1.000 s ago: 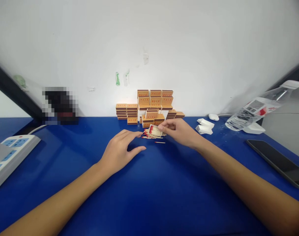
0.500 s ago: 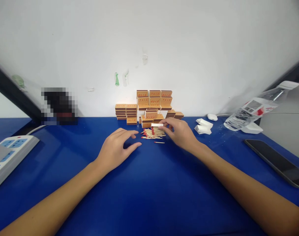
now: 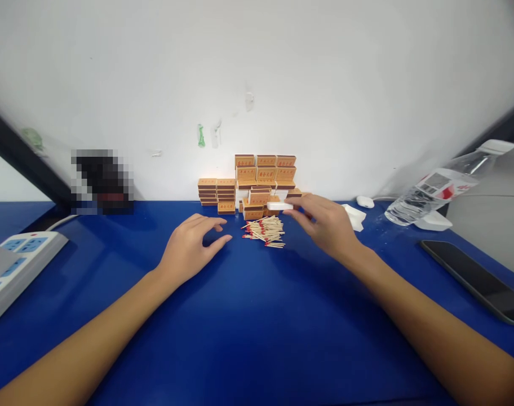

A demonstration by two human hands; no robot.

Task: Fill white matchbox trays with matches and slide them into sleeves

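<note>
This looks like a personal desk in an indoor room; whether home, dormitory or office, the view does not settle. A glossy blue desktop (image 3: 240, 338) fills the lower frame and meets a plain white wall (image 3: 308, 84) marked with green and whitish scraps (image 3: 201, 135) at upper centre. Dark frame bars (image 3: 37, 172) slant in at both edges. Everyday belongings point to private use: a power strip (image 3: 31, 248) at far left, and at right a smartphone (image 3: 472, 282), a labelled plastic water bottle (image 3: 441, 183) and what seems an earbud case (image 3: 364, 202).
</note>
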